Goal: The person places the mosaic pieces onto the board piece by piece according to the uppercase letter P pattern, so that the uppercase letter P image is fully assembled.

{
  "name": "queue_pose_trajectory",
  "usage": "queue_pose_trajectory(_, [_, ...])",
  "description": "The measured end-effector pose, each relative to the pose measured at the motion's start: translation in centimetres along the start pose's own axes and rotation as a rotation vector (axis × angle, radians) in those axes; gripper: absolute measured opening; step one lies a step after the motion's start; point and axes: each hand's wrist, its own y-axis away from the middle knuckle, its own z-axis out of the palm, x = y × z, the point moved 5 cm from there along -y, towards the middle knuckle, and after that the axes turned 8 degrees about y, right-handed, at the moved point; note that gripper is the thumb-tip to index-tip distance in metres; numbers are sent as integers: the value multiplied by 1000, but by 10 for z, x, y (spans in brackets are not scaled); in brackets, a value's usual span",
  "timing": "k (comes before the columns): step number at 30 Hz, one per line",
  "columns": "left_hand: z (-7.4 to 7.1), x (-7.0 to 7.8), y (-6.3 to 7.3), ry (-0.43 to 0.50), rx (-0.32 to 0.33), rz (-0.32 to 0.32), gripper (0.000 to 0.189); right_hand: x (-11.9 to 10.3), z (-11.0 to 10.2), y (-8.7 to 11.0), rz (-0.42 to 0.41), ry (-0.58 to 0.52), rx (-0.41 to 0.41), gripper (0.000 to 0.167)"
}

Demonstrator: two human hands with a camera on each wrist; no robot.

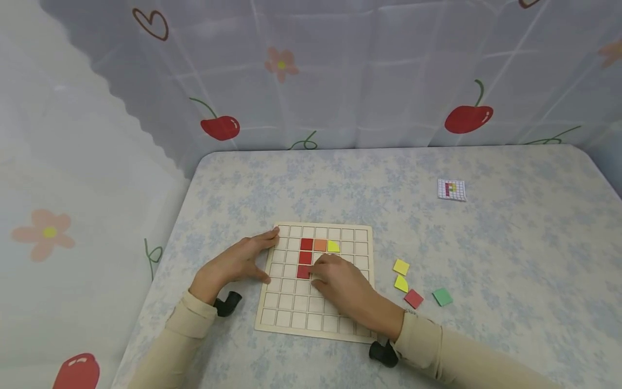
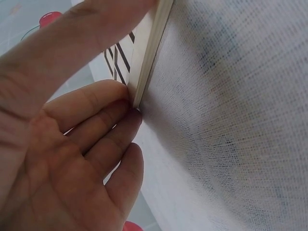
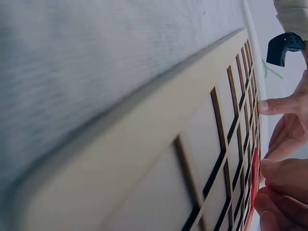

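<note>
A pale wooden grid board [image 1: 291, 316] lies on the table. Along its left edge rests my left hand [image 1: 230, 265], thumb and fingers spread; the left wrist view shows fingertips touching the board's side. My right hand [image 1: 342, 283] reaches over the board, its curled fingers at the right side of the lowest red square tile [image 1: 303, 272]. Above that tile are two more red tiles [image 1: 305, 251] in a column. An orange tile [image 1: 320, 245] and a yellow quarter-round tile [image 1: 333, 246] continue the top row. Some cells are hidden under the right hand.
Right of the board lie a yellow square tile [image 1: 400, 267], a yellow rounded tile [image 1: 401, 283], a red tile [image 1: 414, 299] and a green tile [image 1: 443, 296]. A small printed pattern card [image 1: 451, 189] lies farther back. A cherry-print curtain [image 1: 350, 81] hangs behind the table.
</note>
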Motion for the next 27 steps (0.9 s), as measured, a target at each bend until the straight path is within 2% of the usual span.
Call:
queue_pose_trajectory(7, [1,0,-1,-1,0,14,96,28,-14,33,167,-33,33,23])
queue_pose_trajectory(11, [0,0,0,10,-6,7,97,43,-24,54,221,-1,42,23])
queue_pose_trajectory(14, [-1,1,1,20,-9,3,97,51,-31,68,231,35,75,24])
queue_pose_trajectory(19, [-3,1,2,24,0,6,97,56,-41,88,203,69,202,29])
queue_pose_trajectory(27, [-1,1,1,35,-6,14,97,71,-55,121,285,123,266,29])
